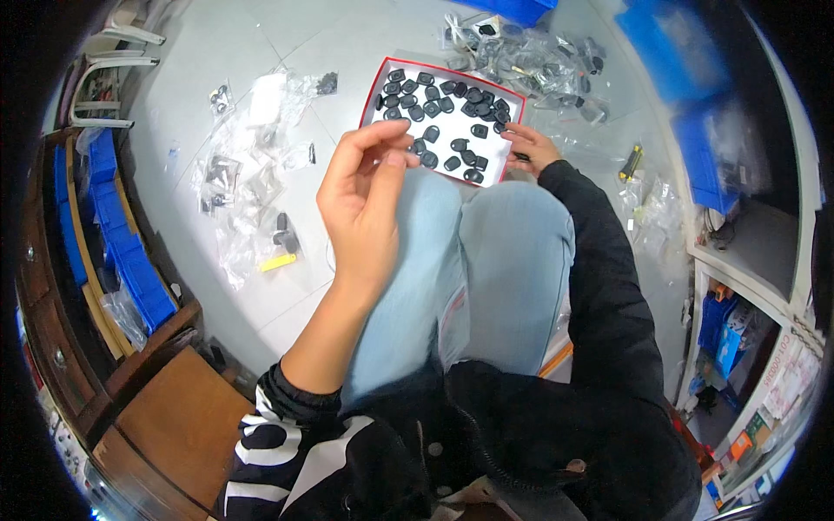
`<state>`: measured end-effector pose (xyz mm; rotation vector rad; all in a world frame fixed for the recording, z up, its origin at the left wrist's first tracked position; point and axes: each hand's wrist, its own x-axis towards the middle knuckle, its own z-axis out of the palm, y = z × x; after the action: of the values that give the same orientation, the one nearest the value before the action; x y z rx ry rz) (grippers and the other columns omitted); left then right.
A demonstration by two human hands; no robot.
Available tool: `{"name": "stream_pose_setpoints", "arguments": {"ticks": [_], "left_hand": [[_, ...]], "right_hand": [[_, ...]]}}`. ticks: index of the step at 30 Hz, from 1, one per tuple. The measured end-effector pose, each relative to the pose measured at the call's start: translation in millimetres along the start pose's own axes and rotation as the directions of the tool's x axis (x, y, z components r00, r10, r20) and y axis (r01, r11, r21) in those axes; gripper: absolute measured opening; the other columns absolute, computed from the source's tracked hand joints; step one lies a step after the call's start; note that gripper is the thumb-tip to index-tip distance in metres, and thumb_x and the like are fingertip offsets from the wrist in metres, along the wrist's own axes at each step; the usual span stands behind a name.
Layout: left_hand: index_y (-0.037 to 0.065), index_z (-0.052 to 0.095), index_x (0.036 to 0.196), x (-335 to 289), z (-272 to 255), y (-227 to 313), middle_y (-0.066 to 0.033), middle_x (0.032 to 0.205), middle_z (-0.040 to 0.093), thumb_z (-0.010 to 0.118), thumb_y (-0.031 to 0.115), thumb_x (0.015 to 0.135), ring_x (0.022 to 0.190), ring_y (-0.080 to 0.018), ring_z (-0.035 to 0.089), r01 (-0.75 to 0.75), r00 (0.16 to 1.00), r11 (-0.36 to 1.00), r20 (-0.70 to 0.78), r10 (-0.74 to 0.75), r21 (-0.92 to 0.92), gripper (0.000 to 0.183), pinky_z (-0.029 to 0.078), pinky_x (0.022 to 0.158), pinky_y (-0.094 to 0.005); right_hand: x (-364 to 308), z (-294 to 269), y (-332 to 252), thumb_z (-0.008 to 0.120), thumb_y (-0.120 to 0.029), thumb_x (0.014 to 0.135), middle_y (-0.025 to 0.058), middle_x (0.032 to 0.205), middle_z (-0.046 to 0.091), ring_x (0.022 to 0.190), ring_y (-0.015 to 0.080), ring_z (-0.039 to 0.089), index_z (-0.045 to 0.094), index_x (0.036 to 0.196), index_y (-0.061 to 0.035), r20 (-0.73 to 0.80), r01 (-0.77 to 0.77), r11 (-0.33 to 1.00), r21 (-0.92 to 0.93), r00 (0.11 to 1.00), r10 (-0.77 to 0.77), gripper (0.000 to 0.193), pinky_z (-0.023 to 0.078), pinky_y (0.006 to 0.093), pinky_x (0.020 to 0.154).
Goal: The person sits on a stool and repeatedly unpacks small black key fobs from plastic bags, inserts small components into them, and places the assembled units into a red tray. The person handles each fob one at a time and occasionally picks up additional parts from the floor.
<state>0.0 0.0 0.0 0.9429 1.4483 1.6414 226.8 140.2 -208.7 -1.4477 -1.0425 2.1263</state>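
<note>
A shallow white box (pixel 482 156) with a red rim holds many small black pieces (pixel 433 108) that look like key fob casings. It lies just beyond my knees. My left hand (pixel 360 187) hovers over the box's near left side. Its fingers are curved and the thumb stands apart from them, with nothing visible between. At the box's right edge is my right hand (pixel 537 149), its fingers bent around a small black piece (pixel 521 157) that is mostly covered by them.
Clear plastic bags (pixel 248 178) lie on the floor to the left, near a yellow-handled tool (pixel 277 262). More bags with dark parts (pixel 556 65) are heaped beyond the box. A yellow and black tool (pixel 631 162) lies to the right. Blue bins (pixel 130 234) flank the left side.
</note>
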Motion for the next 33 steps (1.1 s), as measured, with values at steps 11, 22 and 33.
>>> {"name": "stream_pose_setpoints", "arguments": {"ticks": [11, 22, 33], "left_hand": [[0.001, 0.053, 0.104, -38, -33, 18, -0.0101, 0.102, 0.053, 0.052, 0.0, 0.069, 0.095, -0.0181, 0.05, -0.124, 0.907, 0.992, 0.405, 0.112, 0.003, 0.036, 0.037, 0.086, -0.0298], [0.01, 0.049, 0.108, -69, -35, 22, -0.0044, 0.107, 0.05, 0.066, 0.008, 0.056, 0.115, -0.0237, 0.038, -0.678, 0.691, 0.506, 0.698, 0.19, 0.533, 0.055, 0.016, 0.1, -0.0488], [0.006, 0.056, 0.09, -75, -23, 17, -0.0063, 0.089, 0.053, 0.064, 0.006, 0.057, 0.091, -0.0237, 0.051, -0.685, 0.667, 0.635, 0.659, 0.348, 0.358, 0.034, 0.032, 0.094, -0.0403]], "right_hand": [[-279, 108, -107, 0.048, -0.006, 0.077, 0.0049, 0.08, 0.056, 0.063, 0.0061, 0.047, 0.057, 0.095, -0.0018, -0.053, 0.394, 0.846, -0.359, 0.896, -0.441, 0.021, 0.037, 0.0177, 0.053], [-307, 179, -82, 0.054, -0.009, 0.077, 0.0124, 0.07, 0.053, 0.063, 0.0263, 0.053, 0.058, 0.087, -0.0018, 0.15, 0.41, 0.319, -0.854, 0.783, -0.604, 0.013, 0.042, 0.03, 0.058], [-309, 165, -68, 0.054, -0.012, 0.081, 0.0005, 0.063, 0.056, 0.051, 0.0025, 0.044, 0.06, 0.1, -0.005, -0.028, 0.177, 0.857, -0.483, 0.976, -0.217, 0.022, 0.034, 0.0162, 0.045]]}}
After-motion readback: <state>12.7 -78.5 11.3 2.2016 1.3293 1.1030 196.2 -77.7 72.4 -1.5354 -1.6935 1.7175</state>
